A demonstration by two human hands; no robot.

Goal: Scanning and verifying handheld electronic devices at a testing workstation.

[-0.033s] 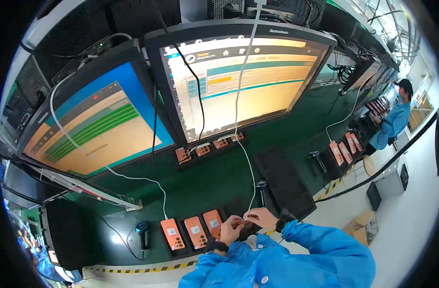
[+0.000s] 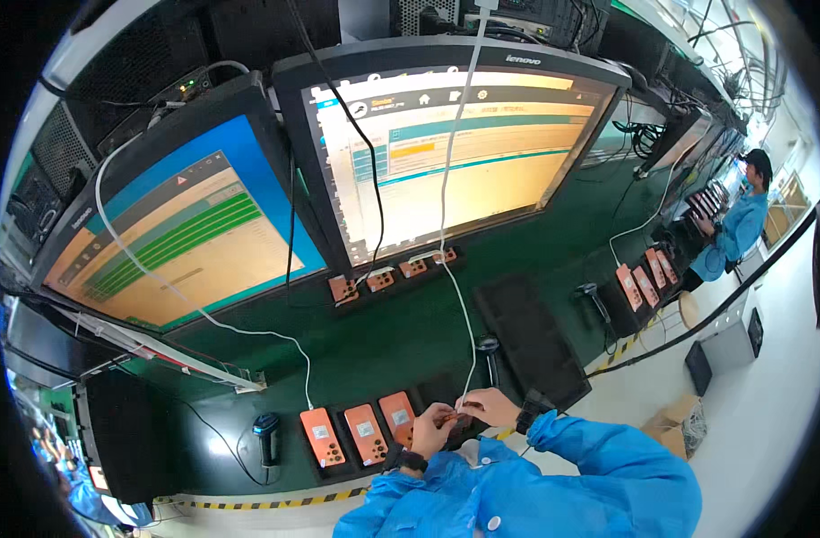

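Observation:
My left hand (image 2: 429, 430) is closed on an orange phone (image 2: 446, 420), seen only as a thin edge between the fingers. Close against it, my right hand (image 2: 492, 408) pinches the end of a white cable (image 2: 469, 350) that hangs from above. The plug is hidden by the fingers, so I cannot tell whether it sits in the phone. Left of my hands, an orange phone (image 2: 397, 414), a second phone (image 2: 366, 434) and a third phone (image 2: 322, 438) lie on a black mat. Another white cable (image 2: 248, 333) runs to the top of that leftmost one.
Handheld scanners stand at the left (image 2: 266, 439) and right of my hands (image 2: 489, 354). A black mat (image 2: 531, 345) lies farther right. Two monitors (image 2: 464, 161) rise behind, with several orange phones (image 2: 380, 280) beneath. At far right a person in blue (image 2: 741, 220) works by more phones.

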